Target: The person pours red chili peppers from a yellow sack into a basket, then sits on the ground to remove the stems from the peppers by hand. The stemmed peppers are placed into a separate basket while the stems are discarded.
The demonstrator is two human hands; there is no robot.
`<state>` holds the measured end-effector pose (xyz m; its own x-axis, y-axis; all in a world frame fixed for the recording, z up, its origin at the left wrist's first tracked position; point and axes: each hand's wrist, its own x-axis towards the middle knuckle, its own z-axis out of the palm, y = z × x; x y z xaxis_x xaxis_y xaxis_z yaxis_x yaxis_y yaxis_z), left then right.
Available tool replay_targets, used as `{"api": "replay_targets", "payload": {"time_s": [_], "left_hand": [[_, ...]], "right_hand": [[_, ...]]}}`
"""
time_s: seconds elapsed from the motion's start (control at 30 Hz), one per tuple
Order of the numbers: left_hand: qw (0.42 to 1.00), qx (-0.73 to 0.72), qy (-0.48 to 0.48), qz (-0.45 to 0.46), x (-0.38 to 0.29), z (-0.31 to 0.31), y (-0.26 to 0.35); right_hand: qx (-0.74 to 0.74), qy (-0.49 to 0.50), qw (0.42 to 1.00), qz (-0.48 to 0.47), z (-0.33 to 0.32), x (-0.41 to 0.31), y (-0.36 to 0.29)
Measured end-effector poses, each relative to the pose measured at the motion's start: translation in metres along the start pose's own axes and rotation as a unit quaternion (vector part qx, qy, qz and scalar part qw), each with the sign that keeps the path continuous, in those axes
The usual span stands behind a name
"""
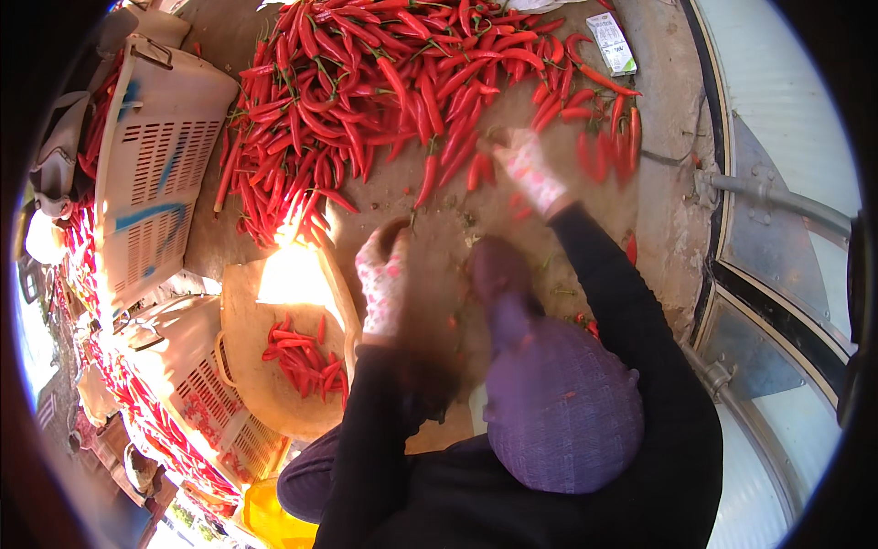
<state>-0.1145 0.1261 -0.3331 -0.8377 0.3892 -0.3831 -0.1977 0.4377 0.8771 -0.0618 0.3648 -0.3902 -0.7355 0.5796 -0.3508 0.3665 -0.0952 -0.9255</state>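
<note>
A large heap of red chili peppers (357, 89) with green stems spreads over the brown ground sheet (439, 261) before me. My right hand (527, 168), in a white glove with a pink pattern, reaches to the heap's near edge. Its blurred fingers are beside a few red peppers, and whether they grip one is unclear. My left hand (384, 274), gloved alike, hovers nearer to me with its fingers curled. A pepper stem shows close by its fingertips; any hold on it cannot be made out. Left of that hand, an orange basin (236, 343) contains loose red peppers (305, 360).
White slotted crates (161, 158) (199, 370) stand at the left, with more peppers (147, 412) beyond them. A carton bearing writing (610, 44) lies at the upper right. Metal pipes (782, 199) and a pale sheeted wall (789, 82) bound the right side.
</note>
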Motion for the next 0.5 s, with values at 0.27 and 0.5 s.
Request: {"api": "replay_targets", "payload": {"time_s": [0.27,0.5], "left_hand": [[0.942,-0.266,-0.194,-0.074,0.002,0.074,0.03],[0.961,-0.151,-0.233,0.005,-0.016,0.057,0.016]], "right_hand": [[0.274,-0.067,0.95,0.133,0.027,-0.057,-0.038],[0.249,-0.217,0.944,0.016,-0.013,-0.07,-0.017]]}}
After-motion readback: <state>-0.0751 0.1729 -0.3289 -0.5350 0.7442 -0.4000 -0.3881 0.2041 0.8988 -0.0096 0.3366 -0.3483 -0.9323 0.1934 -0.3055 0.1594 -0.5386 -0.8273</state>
